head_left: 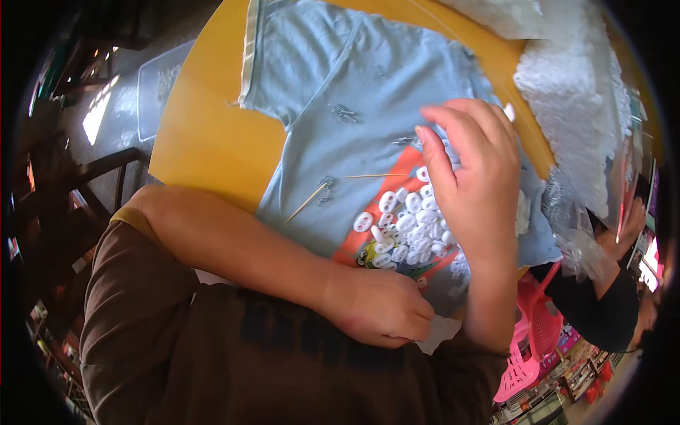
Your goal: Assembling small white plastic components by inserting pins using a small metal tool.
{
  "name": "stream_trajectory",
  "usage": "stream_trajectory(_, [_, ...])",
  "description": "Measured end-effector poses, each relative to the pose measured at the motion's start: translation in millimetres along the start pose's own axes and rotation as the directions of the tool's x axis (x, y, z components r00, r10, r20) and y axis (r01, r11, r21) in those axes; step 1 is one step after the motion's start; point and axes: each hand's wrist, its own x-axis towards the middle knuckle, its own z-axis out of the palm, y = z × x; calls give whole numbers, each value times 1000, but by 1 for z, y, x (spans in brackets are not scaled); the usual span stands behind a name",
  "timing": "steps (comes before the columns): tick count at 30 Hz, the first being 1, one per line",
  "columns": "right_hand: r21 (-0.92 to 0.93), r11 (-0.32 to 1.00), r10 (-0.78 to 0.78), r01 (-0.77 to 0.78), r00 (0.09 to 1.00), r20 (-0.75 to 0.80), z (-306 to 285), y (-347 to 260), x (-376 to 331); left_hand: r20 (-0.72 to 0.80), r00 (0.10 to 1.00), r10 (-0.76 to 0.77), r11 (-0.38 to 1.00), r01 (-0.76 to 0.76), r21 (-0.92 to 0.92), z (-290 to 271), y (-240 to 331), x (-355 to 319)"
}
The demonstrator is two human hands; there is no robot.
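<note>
A light blue T-shirt (pixel 312 149) with an orange printed panel lies spread in front of me. On it sits a heap of small white oval plastic pieces (pixel 419 234) with holes, like buttons. My right hand (pixel 478 152) hovers over the far right of the heap, thumb and fingers apart, nothing visible between them. My left hand (pixel 382 306) is closed near my body, beside a pale scrap (pixel 440 333); its fingertips are hidden. Thin wooden sticks (pixel 306 203) and small clusters of metal pins (pixel 344 112) rest on the shirt left of the heap.
The shirt covers much of a yellow table (pixel 202 142). A large clear bag of white pieces (pixel 567 120) stands at right, with a smaller clear bag (pixel 563 202) beside it. Another person's arm (pixel 616 244) is beyond, near a pink plastic basket (pixel 535 329). A clear bin (pixel 157 92) is at left.
</note>
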Motion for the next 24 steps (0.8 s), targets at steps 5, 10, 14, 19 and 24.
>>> stream_trajectory(5, [28,999,-34,32,996,82,14,0,0,-14,1000,-8,1000,8,-18,-1,-3,0])
stream_trajectory(10, [-103,994,-27,33,998,59,14,7,11,-76,996,-37,999,37,-5,-3,-4,2])
stream_trajectory(14, [-73,997,-31,37,996,81,12,1,18,-91,995,-40,999,40,0,-2,-3,3])
stream_trajectory(19, [69,995,-71,67,996,54,16,-7,31,-119,991,-63,997,66,25,-3,-4,2])
stream_trajectory(24, [52,999,1,-3,1000,31,29,-4,43,-102,993,-59,998,60,15,-3,-4,2])
